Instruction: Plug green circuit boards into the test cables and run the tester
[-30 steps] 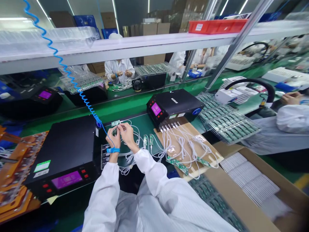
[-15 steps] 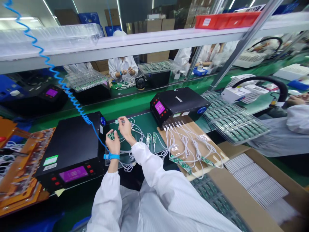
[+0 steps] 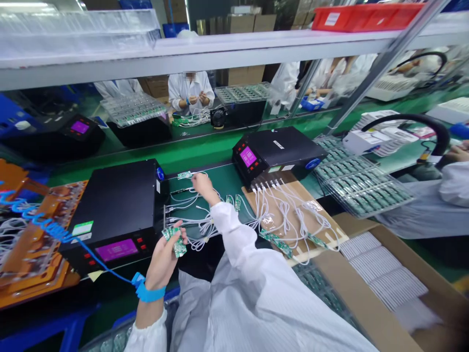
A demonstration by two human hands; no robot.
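left hand (image 3: 163,261) with a grip on green boards (image 3: 179,245), right hand (image 3: 202,186) in a pinch on 1 farther board (image 3: 184,175)

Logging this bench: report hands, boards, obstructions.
Left hand holding several circuit boards. Right hand beside another board, grip unclear. Possible snag: white cables looped across bench.

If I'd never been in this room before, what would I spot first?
Probably the bright red bin up on the shelf, toward the right. Then the curly blue cord at the left, running to a blue band on the left wrist. The left hand holds shiny green circuit boards near the middle.
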